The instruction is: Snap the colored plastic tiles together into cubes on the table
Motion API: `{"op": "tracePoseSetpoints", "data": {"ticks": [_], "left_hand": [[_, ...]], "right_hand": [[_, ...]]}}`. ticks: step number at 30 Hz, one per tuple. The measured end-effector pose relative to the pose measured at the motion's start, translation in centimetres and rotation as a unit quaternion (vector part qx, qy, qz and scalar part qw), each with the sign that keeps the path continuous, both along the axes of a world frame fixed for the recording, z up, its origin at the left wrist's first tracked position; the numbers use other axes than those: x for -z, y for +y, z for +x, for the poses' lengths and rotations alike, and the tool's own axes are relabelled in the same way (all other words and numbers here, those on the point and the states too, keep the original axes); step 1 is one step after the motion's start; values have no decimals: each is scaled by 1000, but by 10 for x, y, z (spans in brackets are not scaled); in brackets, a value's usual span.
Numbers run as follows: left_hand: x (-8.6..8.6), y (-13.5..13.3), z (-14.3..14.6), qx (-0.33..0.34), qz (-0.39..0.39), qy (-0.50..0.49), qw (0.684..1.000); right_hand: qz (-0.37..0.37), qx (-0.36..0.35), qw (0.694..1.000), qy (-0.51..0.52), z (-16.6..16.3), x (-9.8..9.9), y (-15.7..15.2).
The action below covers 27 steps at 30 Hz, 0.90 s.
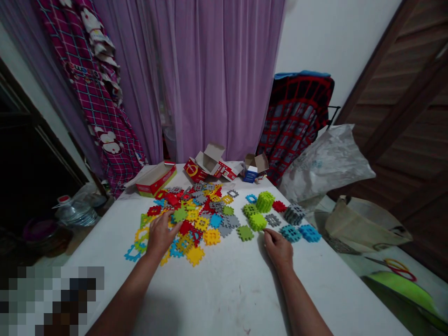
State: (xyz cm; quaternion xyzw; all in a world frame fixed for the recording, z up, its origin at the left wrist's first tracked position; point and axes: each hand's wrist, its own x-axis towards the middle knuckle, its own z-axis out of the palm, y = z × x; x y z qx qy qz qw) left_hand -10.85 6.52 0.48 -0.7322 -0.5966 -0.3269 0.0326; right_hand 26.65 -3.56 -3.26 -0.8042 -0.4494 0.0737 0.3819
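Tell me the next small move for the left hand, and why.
Probably bring the green piece at the left hand across to the green stacks, since pieces of similar colour are grouped there, near the right hand.

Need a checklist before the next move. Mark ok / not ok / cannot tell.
1. Left hand at a green tile: ok, fingertips at its edge.
2. That tile lifted off the pile: cannot tell.
3. Tiles in the pile lying apart: not ok, many overlap and colours are mixed.
4. Right hand clear of the short bright-green stack: cannot tell, fingertips are right beside it.
5. Tall green stack standing: ok.
6. Blue box away from both hands: ok, at the table's far side.
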Motion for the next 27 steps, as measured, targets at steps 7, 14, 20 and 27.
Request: {"op": "tracePoseSetpoints", "data": {"ticks": [7,14,20,27], "left_hand": [[9,-55,114,185,-25,-27,982],[20,-66,140,207,-20,-38,977],[15,-62,154,202,-20,-8,979],[8,-55,177,223,-11,14,975]], "right_hand": [[51,-47,995,70,-12,-1,-5],[72,-210,974,54,-38,-11,-15],[85,-111,987,78,-35,-16,-14],[109,62,981,147,-3,-22,-14]]}}
